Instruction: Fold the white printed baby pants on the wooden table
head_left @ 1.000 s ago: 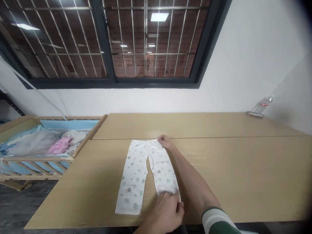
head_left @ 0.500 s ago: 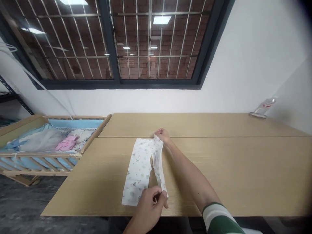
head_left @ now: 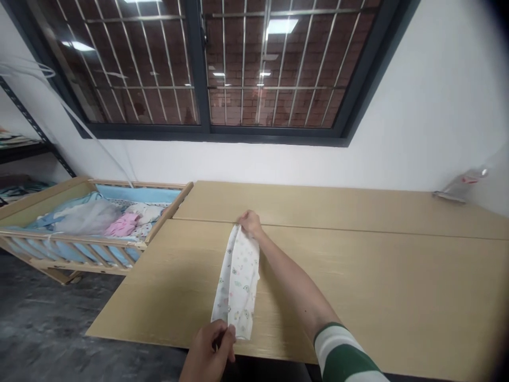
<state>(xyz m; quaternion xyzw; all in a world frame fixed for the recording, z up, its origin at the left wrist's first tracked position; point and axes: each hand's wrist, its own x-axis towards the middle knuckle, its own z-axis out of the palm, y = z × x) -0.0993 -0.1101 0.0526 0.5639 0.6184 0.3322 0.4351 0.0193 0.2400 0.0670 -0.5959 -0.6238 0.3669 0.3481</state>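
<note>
A small pair of white printed baby trousers [head_left: 242,281] lies on the tan tabletop, one leg folded over the other so that it forms a narrow strip. My right hand [head_left: 250,224] grips the waist end at the far side, its fingers closed on the cloth. At the near end, my left hand [head_left: 212,345] pinches the hem of the upper leg between thumb and fingers. The lower leg shows as a thin band along the left side.
The tan table [head_left: 358,286] has a seam across it. A wooden crib [head_left: 79,244] with blue lining and a pink cloth [head_left: 122,225] stands at the left. A clear plastic package [head_left: 461,185] sits at the back right, below the barred window [head_left: 274,69].
Both hands have moved left, carrying the right trouser leg over onto the left one. The trousers were spread with a gap between the legs. The view has shifted slightly.
</note>
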